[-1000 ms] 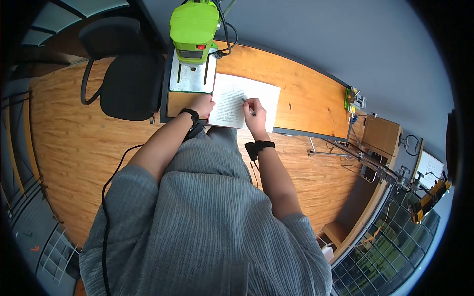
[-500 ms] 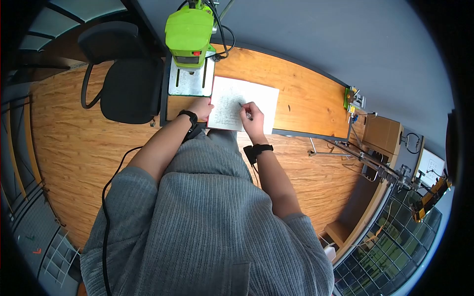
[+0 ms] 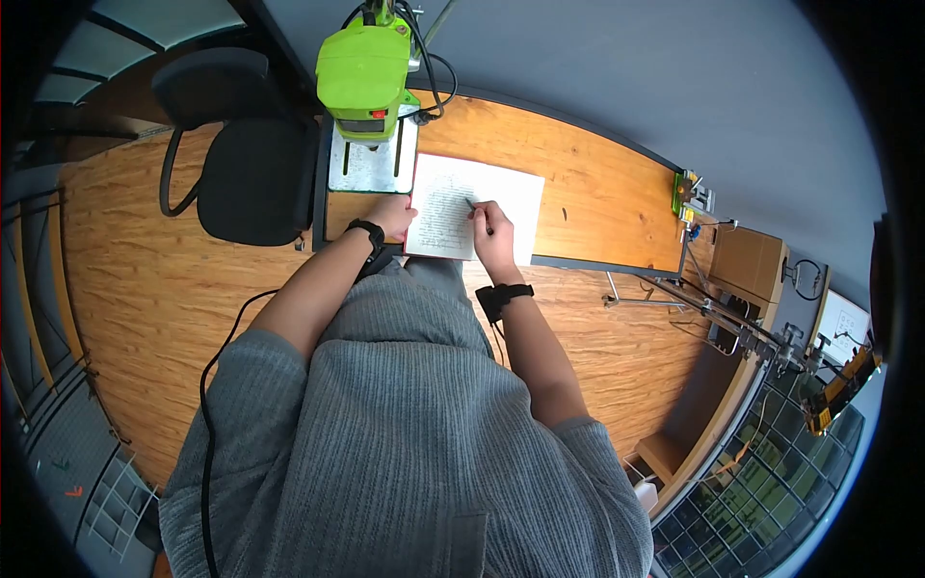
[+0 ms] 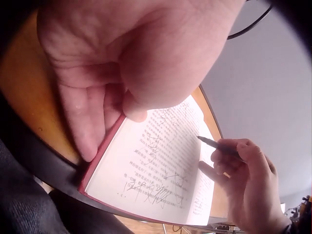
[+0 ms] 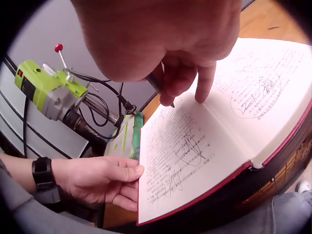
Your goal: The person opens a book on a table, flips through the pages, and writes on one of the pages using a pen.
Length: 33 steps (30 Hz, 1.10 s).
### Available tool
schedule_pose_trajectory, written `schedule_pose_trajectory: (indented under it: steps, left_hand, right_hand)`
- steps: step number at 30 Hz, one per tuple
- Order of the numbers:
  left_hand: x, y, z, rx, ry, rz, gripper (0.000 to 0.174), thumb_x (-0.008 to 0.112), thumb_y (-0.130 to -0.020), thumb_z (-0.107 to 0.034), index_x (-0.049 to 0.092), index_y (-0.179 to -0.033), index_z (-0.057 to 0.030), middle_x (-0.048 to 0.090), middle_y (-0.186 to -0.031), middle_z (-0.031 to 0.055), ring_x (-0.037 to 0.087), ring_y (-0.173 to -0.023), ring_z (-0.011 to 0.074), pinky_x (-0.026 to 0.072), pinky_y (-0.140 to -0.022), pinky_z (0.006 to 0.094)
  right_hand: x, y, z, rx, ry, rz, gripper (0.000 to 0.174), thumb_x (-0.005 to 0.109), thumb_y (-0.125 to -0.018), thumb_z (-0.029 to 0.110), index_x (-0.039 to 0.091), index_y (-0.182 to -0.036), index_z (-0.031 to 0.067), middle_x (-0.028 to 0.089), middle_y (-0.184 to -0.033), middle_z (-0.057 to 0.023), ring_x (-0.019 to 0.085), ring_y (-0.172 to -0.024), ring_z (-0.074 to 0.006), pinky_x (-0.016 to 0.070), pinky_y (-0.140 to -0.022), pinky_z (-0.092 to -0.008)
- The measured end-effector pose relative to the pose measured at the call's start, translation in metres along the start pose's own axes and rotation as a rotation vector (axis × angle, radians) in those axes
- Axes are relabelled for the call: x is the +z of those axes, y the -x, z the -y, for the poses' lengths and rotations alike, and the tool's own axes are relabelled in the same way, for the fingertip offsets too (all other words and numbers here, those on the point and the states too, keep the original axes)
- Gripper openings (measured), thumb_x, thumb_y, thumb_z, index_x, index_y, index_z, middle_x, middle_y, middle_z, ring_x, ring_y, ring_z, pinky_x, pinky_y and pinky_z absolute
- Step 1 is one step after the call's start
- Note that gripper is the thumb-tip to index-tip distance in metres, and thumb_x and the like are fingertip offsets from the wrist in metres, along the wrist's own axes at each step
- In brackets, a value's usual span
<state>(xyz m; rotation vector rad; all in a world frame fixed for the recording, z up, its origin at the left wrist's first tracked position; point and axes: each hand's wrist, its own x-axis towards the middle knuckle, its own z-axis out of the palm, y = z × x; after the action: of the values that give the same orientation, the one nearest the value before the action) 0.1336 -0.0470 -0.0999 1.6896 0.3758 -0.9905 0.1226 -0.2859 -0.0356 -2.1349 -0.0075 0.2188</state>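
Observation:
An open book [image 3: 443, 217] with a red cover lies on the wooden table; its printed pages carry handwritten scribbles, some circled. My left hand [image 3: 391, 215] grips the book's left edge, thumb on the margin of the page [image 4: 146, 161] and the other fingers along the outside of the cover. Over the middle of the book, my right hand [image 3: 495, 235] pinches a dark pen [image 4: 222, 146]. The pen's tip points at the printed lines of the left page, close to the paper. In the right wrist view, a right fingertip [image 5: 202, 95] rests near the book's centre fold.
A green drill press [image 3: 364, 77] stands on the table just beyond my left hand, its cables [image 3: 443, 82] hanging at its right. Wooden tabletop [image 3: 597, 202] extends to the right, with a small clamp-like device [image 3: 689, 197] at its far end. A black chair [image 3: 251, 173] stands left.
My right hand with the pen has shifted slightly left over the book. The left hand stays at the book's edge. The whole head view has tilted a little.

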Motion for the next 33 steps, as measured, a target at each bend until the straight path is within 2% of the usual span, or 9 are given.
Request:
schedule_pose_trajectory:
  steps: [1, 5, 7, 16, 20, 22, 23, 25, 33]
  left_hand:
    - [0.000, 0.001, -0.001, -0.005, 0.008, 0.006, 0.027, 0.057, -0.104, -0.015, 0.064, -0.120, 0.0048, 0.074, -0.104, 0.0167, 0.076, -0.085, 0.0258, 0.0664, -0.067, 0.0397]
    - [0.000, -0.001, 0.002, 0.003, 0.001, 0.005, 0.026, 0.057, -0.104, -0.015, 0.064, -0.121, 0.0034, 0.074, -0.104, 0.0157, 0.076, -0.084, 0.0253, 0.0663, -0.067, 0.0397]
    - [0.000, 0.000, 0.001, -0.003, 0.011, 0.007, 0.026, 0.056, -0.105, -0.015, 0.064, -0.122, 0.0031, 0.074, -0.104, 0.0156, 0.076, -0.084, 0.0251, 0.0663, -0.067, 0.0397]
    - [0.001, -0.003, 0.003, -0.020, 0.032, 0.021, 0.027, 0.055, -0.105, -0.016, 0.063, -0.124, 0.0027, 0.074, -0.105, 0.0162, 0.076, -0.087, 0.0263, 0.0666, -0.069, 0.0400]
    - [0.000, -0.001, 0.001, -0.009, 0.010, 0.010, 0.027, 0.056, -0.106, -0.016, 0.063, -0.124, 0.0030, 0.074, -0.107, 0.0166, 0.076, -0.089, 0.0271, 0.0667, -0.070, 0.0402]
    - [-0.001, -0.002, 0.002, -0.009, 0.000, 0.022, 0.028, 0.054, -0.106, -0.017, 0.063, -0.125, 0.0027, 0.073, -0.107, 0.0157, 0.076, -0.089, 0.0259, 0.0667, -0.070, 0.0400]
    - [-0.001, -0.002, 0.003, -0.009, -0.010, 0.035, 0.029, 0.053, -0.106, -0.018, 0.062, -0.126, 0.0024, 0.073, -0.106, 0.0147, 0.076, -0.088, 0.0248, 0.0666, -0.071, 0.0398]
    - [0.000, -0.001, 0.002, -0.006, -0.003, 0.026, 0.029, 0.053, -0.106, -0.018, 0.062, -0.125, 0.0021, 0.073, -0.105, 0.0145, 0.076, -0.088, 0.0246, 0.0665, -0.071, 0.0399]
    - [0.001, -0.006, 0.005, -0.021, 0.009, 0.028, 0.028, 0.054, -0.107, -0.018, 0.062, -0.124, 0.0022, 0.073, -0.104, 0.0144, 0.076, -0.087, 0.0256, 0.0664, -0.070, 0.0400]
  right_hand:
    - [-0.001, -0.001, 0.000, 0.010, 0.022, 0.014, 0.018, 0.054, -0.106, 0.010, 0.067, -0.108, -0.0030, 0.074, -0.089, -0.0135, 0.072, -0.084, -0.0211, 0.0559, -0.077, -0.0323]
    - [0.000, -0.002, -0.002, 0.005, 0.044, 0.028, 0.019, 0.054, -0.106, 0.010, 0.067, -0.108, -0.0035, 0.074, -0.090, -0.0139, 0.072, -0.083, -0.0218, 0.0562, -0.077, -0.0334]
    - [0.001, -0.002, 0.002, -0.055, 0.011, -0.004, 0.018, 0.056, -0.105, 0.012, 0.067, -0.104, -0.0027, 0.072, -0.088, -0.0197, 0.072, -0.079, -0.0341, 0.0567, -0.073, -0.0403]
    - [0.000, -0.004, 0.004, -0.041, 0.051, 0.045, 0.019, 0.054, -0.104, 0.011, 0.067, -0.102, -0.0035, 0.073, -0.087, -0.0205, 0.072, -0.083, -0.0381, 0.0570, -0.077, -0.0436]
    - [-0.001, -0.003, 0.005, -0.045, 0.084, 0.053, 0.023, 0.051, -0.106, 0.011, 0.067, -0.108, -0.0053, 0.074, -0.090, -0.0165, 0.073, -0.082, -0.0276, 0.0567, -0.077, -0.0365]
    - [-0.002, -0.002, 0.006, -0.055, 0.073, 0.025, 0.019, 0.053, -0.104, 0.010, 0.066, -0.105, -0.0039, 0.074, -0.088, -0.0206, 0.072, -0.084, -0.0391, 0.0571, -0.078, -0.0439]
    - [-0.002, -0.002, 0.007, -0.055, 0.073, 0.026, 0.019, 0.053, -0.104, 0.010, 0.066, -0.105, -0.0039, 0.074, -0.088, -0.0206, 0.072, -0.084, -0.0391, 0.0571, -0.078, -0.0439]
    - [-0.002, -0.001, 0.004, -0.061, 0.087, 0.043, 0.023, 0.050, -0.106, 0.011, 0.067, -0.109, -0.0052, 0.074, -0.089, -0.0177, 0.073, -0.082, -0.0288, 0.0565, -0.076, -0.0369]
    - [-0.003, 0.001, 0.004, -0.060, 0.089, 0.080, 0.022, 0.050, -0.106, 0.010, 0.066, -0.110, -0.0051, 0.074, -0.089, -0.0178, 0.073, -0.082, -0.0286, 0.0564, -0.075, -0.0365]
